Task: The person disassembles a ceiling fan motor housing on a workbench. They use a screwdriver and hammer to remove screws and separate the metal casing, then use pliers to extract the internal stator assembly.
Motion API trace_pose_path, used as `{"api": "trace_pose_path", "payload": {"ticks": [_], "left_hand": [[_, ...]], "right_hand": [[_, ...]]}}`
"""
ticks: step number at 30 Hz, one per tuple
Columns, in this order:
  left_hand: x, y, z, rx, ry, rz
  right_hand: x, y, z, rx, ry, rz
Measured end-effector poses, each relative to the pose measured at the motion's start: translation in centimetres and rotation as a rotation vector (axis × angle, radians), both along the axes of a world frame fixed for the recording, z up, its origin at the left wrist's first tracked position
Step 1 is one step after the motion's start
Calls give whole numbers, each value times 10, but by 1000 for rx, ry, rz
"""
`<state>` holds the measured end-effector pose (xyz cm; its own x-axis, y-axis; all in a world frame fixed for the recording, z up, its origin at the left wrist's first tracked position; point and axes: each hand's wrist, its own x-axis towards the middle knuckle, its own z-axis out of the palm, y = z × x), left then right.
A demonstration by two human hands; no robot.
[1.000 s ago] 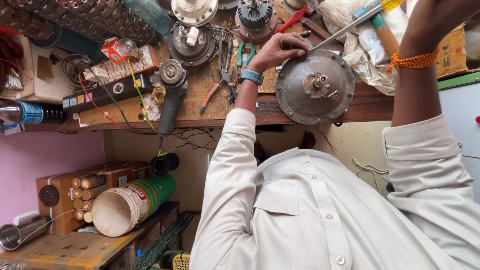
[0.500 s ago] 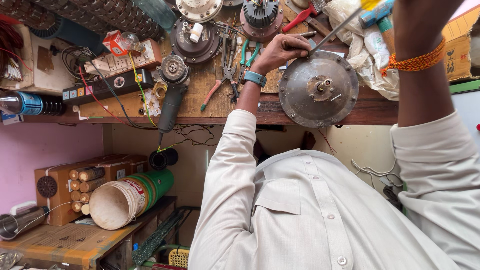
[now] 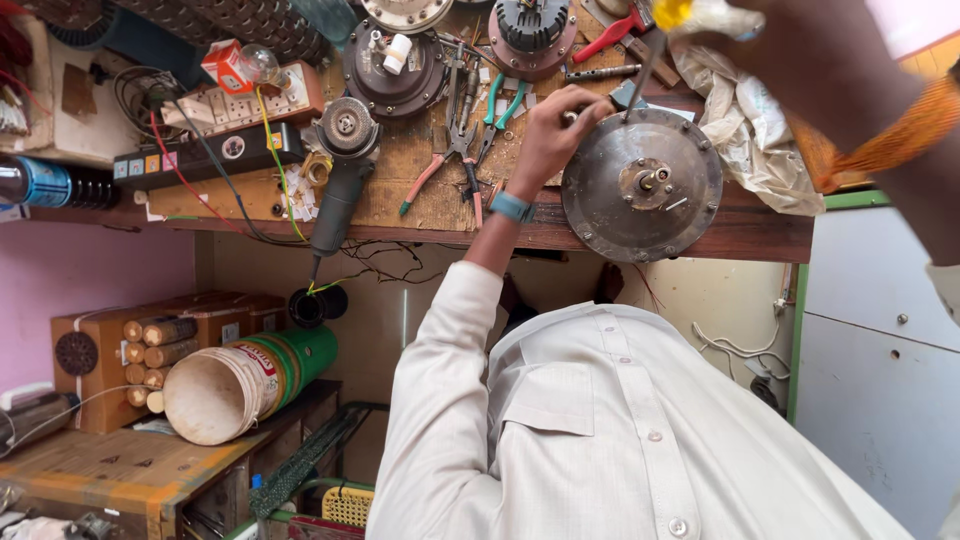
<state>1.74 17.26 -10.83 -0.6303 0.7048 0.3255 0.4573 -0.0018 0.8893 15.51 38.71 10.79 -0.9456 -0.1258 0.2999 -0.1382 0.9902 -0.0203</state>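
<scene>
Your left hand is curled over the near-left rim of the round motor housing, fingers closed on the edge and pinning it. The wrist is bent back and the forearm runs straight up from your sleeve to the teal wristband. Your right hand comes in high from the right, blurry and half out of shot, but it looks wrapped around the yellow-handled screwdriver. The shaft angles down to the housing's top rim, right beside your left fingertips. So I'd say the step in hand is working a screw on that rim, though the tip itself is too small to make out. What it calls for next, in my view, is a tip seated square in the head and the left hand bracing hard so the disc doesn't spin. The housing lies flat at the front edge of the wooden workbench, overhanging it a bit. A crumpled plastic bag sits just to its right, with red-handled pliers and an angle grinder off to the left.
</scene>
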Motion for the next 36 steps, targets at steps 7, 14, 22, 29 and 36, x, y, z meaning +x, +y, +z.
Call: {"api": "trace_pose_path", "payload": {"ticks": [7, 14, 22, 29, 36], "left_hand": [[-30, 19, 42, 775, -737, -276], [-32, 47, 51, 755, -616, -124], [-7, 44, 84, 738, -563, -26], [40, 65, 120, 279, -61, -11], [-4, -3, 72, -9, -64, 58]], "right_hand": [[-81, -35, -27, -647, 190, 557], [-90, -60, -91, -599, 150, 238], [-41, -25, -14, -1025, 395, 243], [11, 13, 9, -1182, 320, 280], [54, 46, -11, -1126, 356, 10]]}}
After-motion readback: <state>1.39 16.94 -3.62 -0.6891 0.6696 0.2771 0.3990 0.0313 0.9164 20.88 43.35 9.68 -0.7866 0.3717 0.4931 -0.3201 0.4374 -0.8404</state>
